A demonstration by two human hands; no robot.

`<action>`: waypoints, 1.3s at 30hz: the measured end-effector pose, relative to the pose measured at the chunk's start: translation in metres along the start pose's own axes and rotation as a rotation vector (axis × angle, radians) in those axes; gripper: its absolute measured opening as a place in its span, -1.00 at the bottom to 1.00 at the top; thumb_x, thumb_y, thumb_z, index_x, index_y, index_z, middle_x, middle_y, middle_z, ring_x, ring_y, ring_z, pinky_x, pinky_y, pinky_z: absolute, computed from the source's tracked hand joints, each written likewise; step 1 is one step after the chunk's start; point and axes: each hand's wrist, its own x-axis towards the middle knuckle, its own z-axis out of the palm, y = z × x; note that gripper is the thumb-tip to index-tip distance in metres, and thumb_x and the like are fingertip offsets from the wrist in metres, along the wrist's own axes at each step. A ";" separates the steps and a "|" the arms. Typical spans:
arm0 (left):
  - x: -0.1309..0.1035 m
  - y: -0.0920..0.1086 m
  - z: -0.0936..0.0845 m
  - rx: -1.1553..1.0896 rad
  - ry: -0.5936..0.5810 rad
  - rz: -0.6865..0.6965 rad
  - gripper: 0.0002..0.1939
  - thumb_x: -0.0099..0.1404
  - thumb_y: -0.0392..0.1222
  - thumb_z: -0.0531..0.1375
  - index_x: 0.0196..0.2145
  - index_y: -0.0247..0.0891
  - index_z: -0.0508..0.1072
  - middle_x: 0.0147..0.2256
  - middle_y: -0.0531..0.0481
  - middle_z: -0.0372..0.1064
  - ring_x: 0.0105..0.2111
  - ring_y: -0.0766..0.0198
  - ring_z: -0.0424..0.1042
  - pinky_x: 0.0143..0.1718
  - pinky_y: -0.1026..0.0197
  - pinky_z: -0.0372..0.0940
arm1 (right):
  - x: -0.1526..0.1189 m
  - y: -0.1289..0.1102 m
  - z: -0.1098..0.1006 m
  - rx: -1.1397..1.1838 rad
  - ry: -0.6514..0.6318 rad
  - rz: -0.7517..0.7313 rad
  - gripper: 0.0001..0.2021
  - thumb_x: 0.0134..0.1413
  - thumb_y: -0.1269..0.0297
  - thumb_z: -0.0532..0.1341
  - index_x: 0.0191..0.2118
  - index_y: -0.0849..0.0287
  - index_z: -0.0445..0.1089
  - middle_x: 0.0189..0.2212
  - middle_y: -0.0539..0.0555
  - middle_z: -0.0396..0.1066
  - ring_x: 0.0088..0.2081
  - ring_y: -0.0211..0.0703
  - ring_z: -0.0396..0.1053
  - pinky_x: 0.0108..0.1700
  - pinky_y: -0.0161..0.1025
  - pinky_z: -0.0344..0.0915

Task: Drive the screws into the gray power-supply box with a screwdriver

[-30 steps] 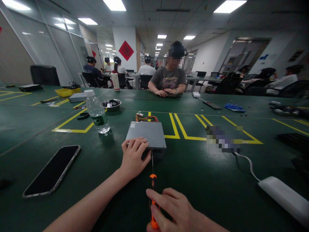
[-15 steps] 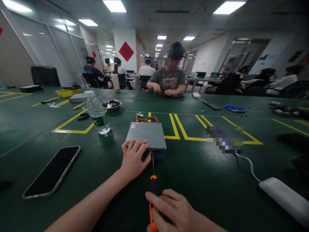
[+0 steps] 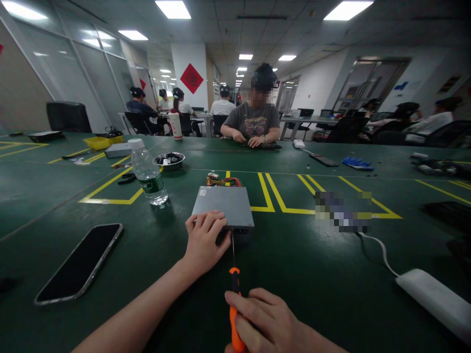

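A grey metal computer power supply point(image 3: 228, 203) lies flat on the green table, its bundle of coloured wires point(image 3: 224, 182) at the far side. My left hand point(image 3: 206, 240) grips its near left corner, fingers on the top face and thumb at the near side. In my right hand point(image 3: 265, 318) is a screwdriver point(image 3: 234, 282) with an orange and black handle. Its shaft points away from me, and the tip meets the near face of the power supply just right of my left thumb. The exact contact point of the tip is too small to make out.
Left of the power supply stand a water bottle point(image 3: 149, 176) and a metal bowl point(image 3: 169, 161) of small dark parts. A phone point(image 3: 81, 264) lies near left. A white power strip point(image 3: 434, 299) with a cable lies at right. Across the table sits a person point(image 3: 252, 120).
The screwdriver handle has turned a little within my right fingers, its tip staying at the power supply. My left hand has not moved.
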 end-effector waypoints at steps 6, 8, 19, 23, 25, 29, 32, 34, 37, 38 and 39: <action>0.001 0.000 0.000 0.001 0.011 0.002 -0.85 0.19 -0.19 0.15 -0.24 -0.14 0.35 -0.16 0.00 0.42 -0.07 0.11 0.32 -0.08 -0.02 -0.02 | 0.002 0.000 -0.003 -0.071 -0.042 -0.013 -0.73 0.33 0.27 -0.10 -0.15 0.21 0.31 -0.26 0.17 0.46 -0.30 -0.26 0.43 -0.31 -0.33 0.34; 0.001 0.000 0.000 0.000 0.016 0.005 -0.85 0.18 -0.19 0.15 -0.24 -0.14 0.35 -0.16 -0.01 0.43 -0.07 0.11 0.32 -0.08 -0.02 -0.01 | 0.001 0.001 -0.002 -0.061 -0.005 -0.016 -0.77 0.31 0.28 -0.03 -0.23 0.26 0.31 -0.26 0.20 0.46 -0.30 -0.28 0.43 -0.30 -0.35 0.33; 0.001 -0.001 0.001 0.010 0.013 0.018 -0.82 0.18 -0.19 0.15 -0.22 -0.15 0.35 -0.15 -0.01 0.42 -0.07 0.11 0.32 -0.08 -0.02 -0.01 | 0.000 0.002 -0.002 -0.065 -0.048 -0.014 -0.72 0.33 0.24 -0.08 -0.18 0.24 0.31 -0.25 0.19 0.46 -0.35 -0.25 0.44 -0.35 -0.32 0.35; 0.001 -0.001 0.000 0.009 0.015 0.016 -0.83 0.18 -0.19 0.15 -0.22 -0.14 0.35 -0.16 -0.01 0.42 -0.07 0.11 0.33 -0.09 -0.02 -0.01 | -0.005 0.003 0.003 -0.021 0.003 -0.023 -0.76 0.29 0.26 0.00 -0.32 0.26 0.30 -0.22 0.22 0.45 -0.42 -0.29 0.42 -0.29 -0.31 0.34; 0.001 0.000 0.000 0.008 0.013 0.013 -0.83 0.18 -0.18 0.15 -0.22 -0.14 0.35 -0.16 -0.01 0.42 -0.07 0.11 0.32 -0.09 -0.02 -0.01 | -0.004 0.002 0.002 -0.011 -0.016 -0.013 -0.76 0.30 0.26 -0.02 -0.28 0.27 0.30 -0.24 0.21 0.45 -0.36 -0.27 0.42 -0.26 -0.30 0.34; 0.001 0.000 0.000 0.008 0.007 0.010 -0.83 0.18 -0.19 0.15 -0.22 -0.14 0.35 -0.15 -0.01 0.42 -0.07 0.11 0.32 -0.08 -0.02 -0.01 | 0.001 0.001 -0.004 -0.028 -0.093 0.001 -0.70 0.33 0.27 -0.12 -0.11 0.26 0.31 -0.24 0.21 0.44 -0.20 -0.21 0.41 -0.26 -0.30 0.34; 0.001 0.000 0.000 0.007 0.001 0.006 -0.83 0.17 -0.18 0.16 -0.22 -0.13 0.35 -0.15 -0.01 0.42 -0.06 0.11 0.31 -0.07 -0.02 -0.02 | 0.000 0.001 -0.004 -0.033 -0.060 -0.009 -0.74 0.30 0.26 -0.04 -0.16 0.29 0.33 -0.26 0.20 0.45 -0.30 -0.25 0.43 -0.29 -0.32 0.34; 0.000 0.000 0.000 0.006 0.005 0.007 -0.83 0.18 -0.18 0.15 -0.23 -0.13 0.35 -0.15 -0.01 0.42 -0.06 0.11 0.31 -0.07 -0.02 -0.02 | -0.003 0.001 -0.002 -0.029 -0.026 0.002 -0.79 0.27 0.26 0.05 -0.24 0.29 0.33 -0.25 0.20 0.45 -0.36 -0.28 0.43 -0.29 -0.32 0.33; 0.000 0.000 0.000 0.002 0.003 0.005 -0.83 0.18 -0.18 0.15 -0.22 -0.12 0.34 -0.15 -0.01 0.42 -0.06 0.11 0.31 -0.07 -0.03 -0.02 | -0.004 0.001 -0.002 -0.014 0.005 0.019 -0.77 0.26 0.23 0.06 -0.29 0.30 0.32 -0.26 0.21 0.46 -0.38 -0.28 0.43 -0.28 -0.30 0.35; 0.000 0.000 0.000 0.000 0.001 0.004 -0.83 0.18 -0.18 0.15 -0.22 -0.12 0.34 -0.15 -0.01 0.42 -0.06 0.11 0.31 -0.07 -0.03 -0.02 | -0.004 0.001 -0.002 -0.009 -0.005 0.026 -0.75 0.28 0.22 0.03 -0.27 0.30 0.32 -0.26 0.20 0.46 -0.36 -0.26 0.43 -0.28 -0.29 0.35; 0.000 0.000 0.000 -0.001 0.000 0.002 -0.83 0.18 -0.19 0.15 -0.22 -0.12 0.35 -0.15 -0.01 0.42 -0.06 0.11 0.31 -0.07 -0.03 -0.02 | -0.002 0.000 -0.004 -0.009 -0.026 0.031 -0.73 0.29 0.21 -0.01 -0.23 0.30 0.32 -0.26 0.20 0.46 -0.34 -0.25 0.43 -0.29 -0.29 0.36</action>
